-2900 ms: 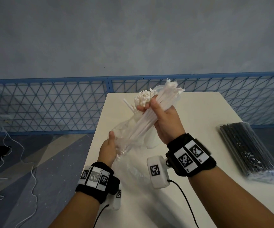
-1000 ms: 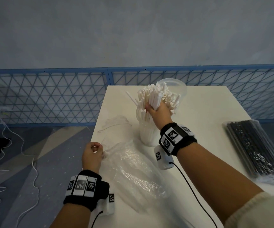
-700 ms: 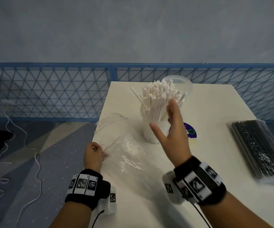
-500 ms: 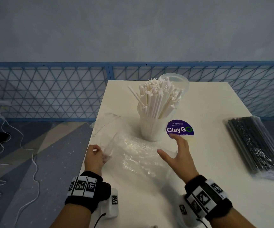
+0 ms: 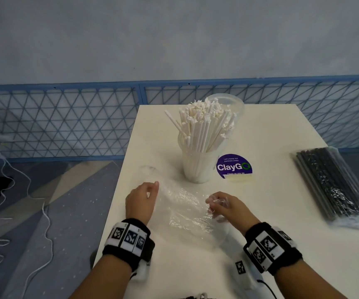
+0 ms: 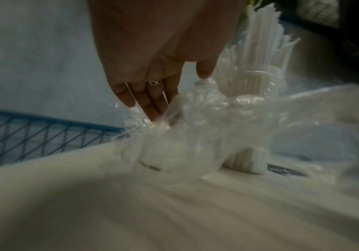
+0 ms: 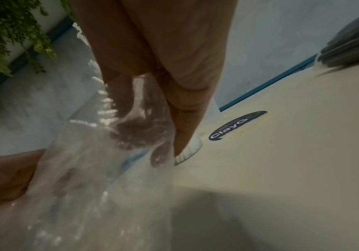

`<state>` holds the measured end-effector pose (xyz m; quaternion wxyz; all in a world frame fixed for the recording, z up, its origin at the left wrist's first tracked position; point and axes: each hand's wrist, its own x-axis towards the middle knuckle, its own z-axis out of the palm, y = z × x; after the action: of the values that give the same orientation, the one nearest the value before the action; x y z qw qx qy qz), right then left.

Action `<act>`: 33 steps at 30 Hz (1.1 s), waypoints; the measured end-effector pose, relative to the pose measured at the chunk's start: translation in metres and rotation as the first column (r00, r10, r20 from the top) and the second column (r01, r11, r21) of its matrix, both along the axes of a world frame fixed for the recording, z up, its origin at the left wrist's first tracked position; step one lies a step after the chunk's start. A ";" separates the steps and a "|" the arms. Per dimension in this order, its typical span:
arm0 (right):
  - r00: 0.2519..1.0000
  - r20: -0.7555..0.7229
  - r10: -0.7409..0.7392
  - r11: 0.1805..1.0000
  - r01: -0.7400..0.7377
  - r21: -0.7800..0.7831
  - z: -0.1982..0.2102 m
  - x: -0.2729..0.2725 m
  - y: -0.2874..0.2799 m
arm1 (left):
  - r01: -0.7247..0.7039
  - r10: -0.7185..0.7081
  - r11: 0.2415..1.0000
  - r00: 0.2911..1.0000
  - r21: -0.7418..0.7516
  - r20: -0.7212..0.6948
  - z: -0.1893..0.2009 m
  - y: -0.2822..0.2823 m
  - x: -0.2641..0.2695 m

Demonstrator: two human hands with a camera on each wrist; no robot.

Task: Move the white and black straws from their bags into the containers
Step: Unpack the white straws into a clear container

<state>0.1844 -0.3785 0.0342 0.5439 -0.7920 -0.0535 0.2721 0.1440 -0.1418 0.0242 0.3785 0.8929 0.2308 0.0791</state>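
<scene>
The white straws (image 5: 204, 126) stand bunched upright in a clear container (image 5: 198, 167) at the table's middle; they also show in the left wrist view as white straws (image 6: 262, 51). A second, empty clear container (image 5: 234, 102) stands behind them. The emptied clear plastic bag (image 5: 185, 210) lies crumpled on the table between my hands. My left hand (image 5: 144, 199) pinches its left end, seen close as the bag (image 6: 174, 141). My right hand (image 5: 219, 203) grips its right end, the film wrapped over the fingers (image 7: 144, 129). The black straws (image 5: 329, 182) lie in their bag at the right.
A purple round ClayGo sticker (image 5: 233, 167) is on the white table (image 5: 282, 212) right of the full container. A blue mesh fence (image 5: 66, 121) runs behind the table. White cords (image 5: 23, 212) trail on the floor to the left.
My right hand let go of the white straws in the container, drew back toward me and took hold of the empty bag's right end. The left hand kept its hold on the bag.
</scene>
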 end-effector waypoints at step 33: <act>0.600 -0.034 0.799 0.321 -0.473 -0.820 -0.070 0.006 0.054 | -0.388 0.391 0.921 0.914 -0.045 0.108 0.002 0.049 0.023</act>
<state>0.1909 -0.3244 -0.0362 -0.0239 -0.8852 -0.3521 0.3031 0.1673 -0.0930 0.0257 0.3776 0.8188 0.3826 0.2015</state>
